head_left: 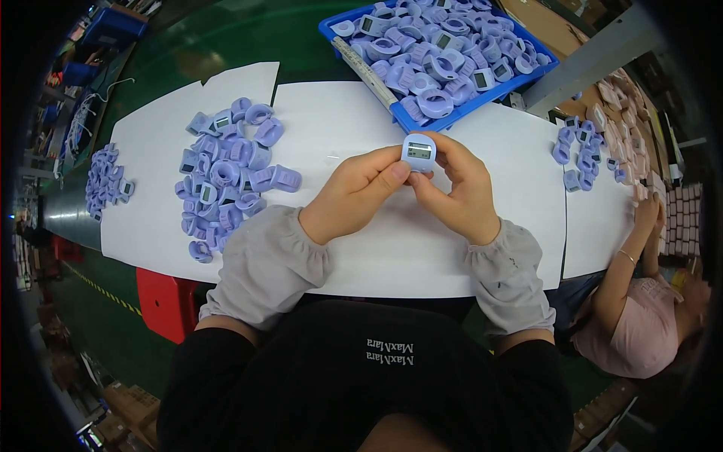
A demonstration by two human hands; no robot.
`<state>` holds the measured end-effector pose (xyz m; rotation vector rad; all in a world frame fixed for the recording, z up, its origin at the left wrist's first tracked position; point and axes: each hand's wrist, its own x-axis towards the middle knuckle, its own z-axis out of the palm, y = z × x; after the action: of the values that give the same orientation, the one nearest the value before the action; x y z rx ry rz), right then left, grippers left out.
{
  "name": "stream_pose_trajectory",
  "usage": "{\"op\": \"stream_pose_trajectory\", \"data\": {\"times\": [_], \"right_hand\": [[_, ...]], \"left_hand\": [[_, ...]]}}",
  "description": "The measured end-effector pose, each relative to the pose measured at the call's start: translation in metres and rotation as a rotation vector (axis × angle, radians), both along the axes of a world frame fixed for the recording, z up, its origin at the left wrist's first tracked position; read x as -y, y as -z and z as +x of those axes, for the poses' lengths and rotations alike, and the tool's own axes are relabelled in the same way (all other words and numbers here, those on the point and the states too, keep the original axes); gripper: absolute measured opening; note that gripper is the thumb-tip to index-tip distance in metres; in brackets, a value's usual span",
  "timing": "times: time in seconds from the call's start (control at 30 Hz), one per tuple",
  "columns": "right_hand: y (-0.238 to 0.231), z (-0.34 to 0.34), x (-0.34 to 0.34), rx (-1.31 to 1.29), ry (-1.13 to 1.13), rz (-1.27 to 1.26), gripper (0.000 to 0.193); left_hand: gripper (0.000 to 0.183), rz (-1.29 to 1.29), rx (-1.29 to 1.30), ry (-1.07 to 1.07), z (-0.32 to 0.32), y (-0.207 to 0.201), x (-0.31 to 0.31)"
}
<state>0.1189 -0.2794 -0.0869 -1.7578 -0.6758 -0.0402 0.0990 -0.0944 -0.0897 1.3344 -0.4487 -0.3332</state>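
Between both hands, over the middle of the white tabletop, is a small lavender digital device with a rounded top and a little grey display facing up. My left hand pinches its left side, the thumb pressed near the lower edge. My right hand is curled around the right side, with the index finger at the top and the thumb below. The device's underside is hidden by the fingers. To the left of my left hand lies a loose pile of similar lavender devices, several with displays showing.
A blue bin heaped with lavender devices stands at the back right, beside a grey post. Smaller piles lie at the far left and right. A co-worker sits at the right near pink items. A red stool stands lower left.
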Motion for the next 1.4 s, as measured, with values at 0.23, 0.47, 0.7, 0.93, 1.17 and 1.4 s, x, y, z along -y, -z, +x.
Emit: {"op": "stream_pose_trajectory", "data": {"times": [0.23, 0.47, 0.7, 0.93, 1.17, 1.4], "right_hand": [[0.002, 0.001, -0.002, -0.035, -0.015, 0.079, 0.045], [-0.009, 0.051, 0.099, 0.011, 0.720, 0.180, 0.035], [0.001, 0.072, 0.166, 0.070, 1.143, 0.510, 0.058], [-0.004, 0.027, 0.045, 0.264, 0.448, 0.264, 0.029], [-0.016, 0.004, 0.001, 0.185, -0.349, -0.030, 0.057], [-0.006, -0.006, -0.011, -0.103, -0.175, 0.196, 0.055]], "left_hand": [[0.029, -0.045, 0.010, -0.106, -0.004, -0.003, 0.002], [0.030, 1.034, 0.572, -0.970, 0.030, -0.013, -0.069], [0.023, 1.253, 0.316, -0.752, 0.025, -0.007, -0.116], [0.026, 0.308, 0.268, -0.457, 0.015, -0.020, -0.049], [0.024, 0.330, 0.164, -0.156, -0.002, -0.019, -0.009], [0.020, 0.047, 0.062, -0.219, 0.000, -0.021, -0.007]]}}
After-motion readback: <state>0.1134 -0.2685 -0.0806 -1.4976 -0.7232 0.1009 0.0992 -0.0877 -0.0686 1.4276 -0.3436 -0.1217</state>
